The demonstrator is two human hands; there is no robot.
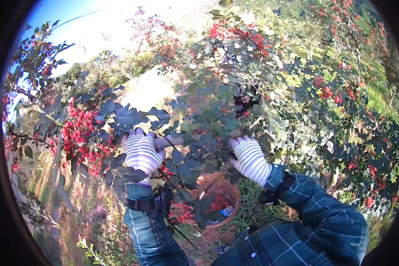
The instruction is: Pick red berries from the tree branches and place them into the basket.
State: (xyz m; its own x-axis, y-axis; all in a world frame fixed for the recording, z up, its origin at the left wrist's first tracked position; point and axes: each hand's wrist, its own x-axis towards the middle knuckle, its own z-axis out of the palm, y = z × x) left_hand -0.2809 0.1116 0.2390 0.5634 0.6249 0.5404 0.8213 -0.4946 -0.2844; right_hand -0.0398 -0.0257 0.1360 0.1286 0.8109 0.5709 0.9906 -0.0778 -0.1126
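Both my hands wear white gloves with dark stripes and reach into a leafy shrub hung with red berries. My left hand [142, 153] is closed around a pale, thick branch [169, 141] that runs right behind the leaves. Beside that hand, to the left, hangs a dense red berry cluster [80, 128]. My right hand [249, 158] is at the right of the same foliage, its fingers curled inward; leaves hide the fingertips and whatever they grip. Dark green leaves [188, 170] fill the gap between the hands.
Below the hands, a woven basket [237, 199] stands on the grass, holding red berries [219, 203] and a blue-and-white item [227, 211]. Leafy twigs partly cover it. More berry shrubs [328, 93] rise to the right and ahead. A dark shape [244, 99] shows behind the leaves.
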